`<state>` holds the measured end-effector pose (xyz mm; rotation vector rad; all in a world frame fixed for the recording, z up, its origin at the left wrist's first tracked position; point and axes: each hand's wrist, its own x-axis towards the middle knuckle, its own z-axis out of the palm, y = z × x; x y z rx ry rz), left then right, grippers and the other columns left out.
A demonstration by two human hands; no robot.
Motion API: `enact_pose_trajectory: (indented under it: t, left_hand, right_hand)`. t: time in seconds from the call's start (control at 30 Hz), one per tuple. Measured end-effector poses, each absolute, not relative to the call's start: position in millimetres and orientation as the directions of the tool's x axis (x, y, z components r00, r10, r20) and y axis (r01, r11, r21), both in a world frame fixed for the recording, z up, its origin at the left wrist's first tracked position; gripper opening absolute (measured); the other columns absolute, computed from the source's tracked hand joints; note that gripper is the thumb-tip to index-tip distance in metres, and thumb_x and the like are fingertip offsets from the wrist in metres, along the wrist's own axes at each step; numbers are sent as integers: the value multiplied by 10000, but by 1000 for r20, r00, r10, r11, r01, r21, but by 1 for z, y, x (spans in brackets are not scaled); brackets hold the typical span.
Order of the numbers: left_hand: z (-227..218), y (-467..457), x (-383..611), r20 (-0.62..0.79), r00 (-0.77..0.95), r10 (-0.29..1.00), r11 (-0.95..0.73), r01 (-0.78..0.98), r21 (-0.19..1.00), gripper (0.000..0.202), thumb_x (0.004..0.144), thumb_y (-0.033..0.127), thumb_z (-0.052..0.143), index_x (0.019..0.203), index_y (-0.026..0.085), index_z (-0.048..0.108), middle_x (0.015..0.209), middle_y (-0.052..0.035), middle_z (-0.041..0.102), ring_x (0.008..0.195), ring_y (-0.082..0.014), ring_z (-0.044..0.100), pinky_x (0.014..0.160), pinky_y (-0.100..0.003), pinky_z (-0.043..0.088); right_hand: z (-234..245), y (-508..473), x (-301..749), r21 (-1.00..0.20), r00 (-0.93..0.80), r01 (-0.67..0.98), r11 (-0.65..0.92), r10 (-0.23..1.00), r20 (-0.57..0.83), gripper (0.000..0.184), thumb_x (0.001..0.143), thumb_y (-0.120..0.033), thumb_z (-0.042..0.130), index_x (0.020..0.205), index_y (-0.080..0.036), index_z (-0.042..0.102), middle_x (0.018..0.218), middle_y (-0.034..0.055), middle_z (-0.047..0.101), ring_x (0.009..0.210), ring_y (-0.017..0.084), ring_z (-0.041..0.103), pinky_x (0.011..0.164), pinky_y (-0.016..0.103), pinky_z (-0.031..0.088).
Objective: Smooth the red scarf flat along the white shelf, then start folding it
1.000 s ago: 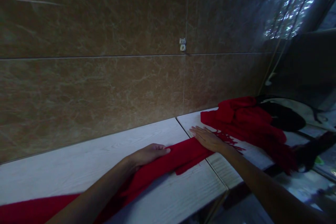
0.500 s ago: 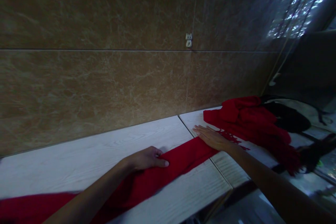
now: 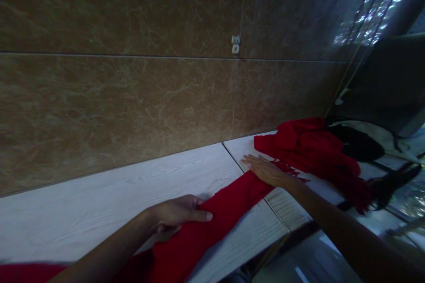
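A long red scarf [image 3: 212, 221] lies stretched across a white wood-grain table [image 3: 99, 203]. My left hand [image 3: 179, 214] is closed on the scarf's upper edge near its middle, fingers curled over the cloth. At the fringed end my right hand [image 3: 265, 171] lies flat and open, pressing the scarf down where two table tops meet.
A heap of red cloth [image 3: 315, 150] sits at the back right, with black fabric [image 3: 358, 143] beyond it. A brown marble-tiled wall [image 3: 133, 88] runs right behind the table, with a small white hook [image 3: 235, 44]. The table's front edge drops away at lower right.
My left hand has slid toward me and its fingers have curled onto the scarf's edge, pulling the middle of the scarf nearer. My right hand has stayed flat on the end.
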<state>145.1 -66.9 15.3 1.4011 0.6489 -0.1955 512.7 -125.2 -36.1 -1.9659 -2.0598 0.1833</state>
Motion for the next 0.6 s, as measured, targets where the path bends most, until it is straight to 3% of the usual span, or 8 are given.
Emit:
enact_pose_trajectory:
  t: [0.13, 0.27, 0.43, 0.5, 0.6]
  left_hand:
    - [20, -53, 138, -546, 789, 280, 70, 551, 832, 550, 633, 618, 850, 947, 171, 787, 854, -72, 768, 661, -196, 653, 623, -281, 491]
    - [31, -44, 136, -545, 773, 325, -44, 588, 807, 606, 632, 700, 805, 915, 165, 764, 777, -34, 715, 622, -147, 565, 570, -242, 393]
    - [27, -40, 158, -453, 763, 461, -135, 565, 814, 694, 629, 829, 696, 833, 166, 672, 679, 13, 591, 573, -109, 427, 525, -234, 271]
    - [20, -42, 171, -404, 770, 494, -203, 554, 807, 724, 646, 865, 637, 821, 163, 664, 693, 0, 593, 593, -121, 437, 540, -245, 278]
    - [8, -48, 190, -336, 760, 556, -316, 567, 761, 767, 699, 889, 541, 841, 149, 684, 727, -31, 620, 625, -144, 468, 556, -264, 292]
  right_hand:
    - [-35, -126, 511, -304, -25, 950, 67, 990, 140, 553, 1033, -457, 239, 1450, -262, 547, 1564, 36, 439, 1486, 227, 323, 1241, 524, 194]
    - [-22, -127, 511, -327, 8, 943, 58, 980, 197, 552, 1037, -453, 233, 1361, -237, 623, 1492, 60, 541, 1427, 223, 429, 1209, 463, 296]
    - [-1, -128, 515, -328, 58, 944, 26, 968, 244, 502, 1032, -419, 293, 982, -188, 736, 1036, 108, 753, 1008, 229, 688, 930, 343, 517]
    - [1, -128, 515, -316, 77, 949, 6, 965, 250, 477, 1019, -423, 338, 870, -184, 723, 910, 114, 748, 875, 238, 695, 838, 344, 527]
    - [-4, -129, 513, -294, 107, 955, -24, 957, 271, 465, 1002, -438, 377, 816, -170, 708, 894, 147, 739, 841, 271, 686, 821, 384, 515]
